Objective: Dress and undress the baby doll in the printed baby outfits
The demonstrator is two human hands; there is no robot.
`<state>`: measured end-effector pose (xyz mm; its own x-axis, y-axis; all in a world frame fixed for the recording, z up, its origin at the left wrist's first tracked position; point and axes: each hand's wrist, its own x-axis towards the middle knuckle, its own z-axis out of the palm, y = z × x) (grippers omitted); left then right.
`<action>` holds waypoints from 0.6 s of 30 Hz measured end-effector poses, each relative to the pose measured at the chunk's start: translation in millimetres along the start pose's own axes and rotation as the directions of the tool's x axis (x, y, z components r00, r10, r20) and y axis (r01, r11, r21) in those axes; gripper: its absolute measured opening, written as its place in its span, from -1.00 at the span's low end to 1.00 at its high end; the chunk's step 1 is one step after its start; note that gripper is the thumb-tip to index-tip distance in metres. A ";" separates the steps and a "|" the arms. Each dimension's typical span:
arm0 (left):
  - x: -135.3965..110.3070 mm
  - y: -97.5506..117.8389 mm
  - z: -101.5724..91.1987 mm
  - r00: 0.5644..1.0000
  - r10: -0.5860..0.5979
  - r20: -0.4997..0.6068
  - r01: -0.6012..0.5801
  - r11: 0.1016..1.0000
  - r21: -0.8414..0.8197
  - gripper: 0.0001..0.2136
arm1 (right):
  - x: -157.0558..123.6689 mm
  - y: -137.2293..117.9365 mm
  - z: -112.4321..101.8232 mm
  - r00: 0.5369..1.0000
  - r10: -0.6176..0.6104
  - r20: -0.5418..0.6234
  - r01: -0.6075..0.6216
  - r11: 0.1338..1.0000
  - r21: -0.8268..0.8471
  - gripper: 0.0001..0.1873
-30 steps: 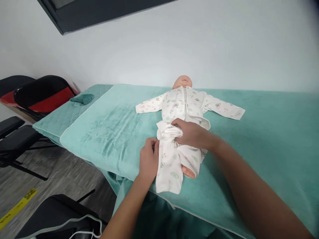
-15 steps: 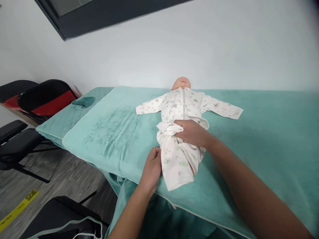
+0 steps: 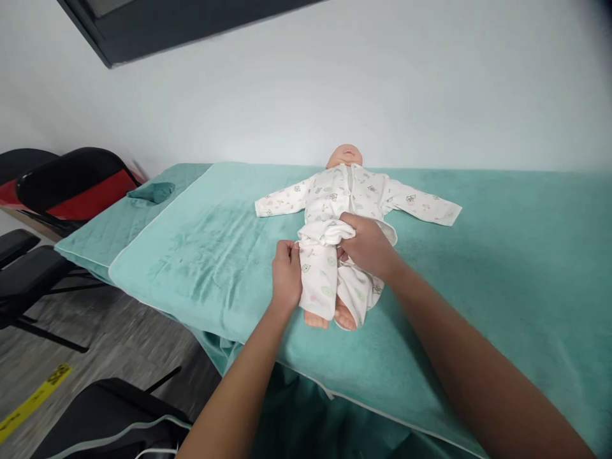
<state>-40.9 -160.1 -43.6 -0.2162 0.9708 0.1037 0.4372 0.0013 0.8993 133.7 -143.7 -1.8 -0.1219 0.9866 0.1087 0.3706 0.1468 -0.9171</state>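
Observation:
A baby doll [image 3: 345, 155] lies on its back on a green padded bed cover [image 3: 201, 255], its head towards the wall. It wears a white printed jacket [image 3: 329, 194] with both sleeves spread out. White printed baby trousers [image 3: 318, 277] cover its legs, and both feet stick out of the leg ends. My left hand [image 3: 287, 271] is closed on the left edge of the trousers, near the bunched waist. My right hand [image 3: 368, 245] is closed on the gathered waistband at the middle, its fingertips partly hidden by the cloth.
Black and red folding chairs [image 3: 81, 185] stand past the bed's left end. Another black chair [image 3: 109, 414] with a pale cable [image 3: 119, 433] is at the lower left. A white wall [image 3: 430, 83] runs behind the bed, with a dark frame [image 3: 191, 25] above.
My left hand has moved up from the lower trouser leg to near the waist. The trouser legs have risen, and the doll's feet now show. My right hand keeps its hold.

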 end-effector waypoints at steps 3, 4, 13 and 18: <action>2.2 -2.9 -0.1 1.000 0.000 0.014 0.000 1.000 0.003 -0.86 | 1.2 0.2 1.6 1.000 0.012 -0.025 -0.013 1.000 -0.014 -0.88; 2.0 -3.7 -0.4 1.000 -0.003 0.019 0.003 1.000 -0.007 -0.86 | 1.2 -0.9 1.2 0.999 0.021 -0.024 -0.022 0.999 -0.028 -0.90; 32.3 13.8 -6.6 0.996 0.084 -0.009 -0.084 0.973 -0.214 -0.83 | -3.8 -8.8 -25.8 0.979 -0.180 -0.094 0.181 0.983 0.006 -0.76; 62.0 43.1 -2.0 0.899 0.309 0.311 -0.298 0.951 -0.082 -0.67 | 3.6 5.7 -32.3 0.866 -0.357 -0.351 0.149 0.854 -0.499 -0.75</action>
<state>-37.1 -100.4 2.5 0.2116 0.9477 0.2389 0.4090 -0.3078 0.8591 165.1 -137.0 5.7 0.0857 0.8269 0.5558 0.7579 0.3080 -0.5751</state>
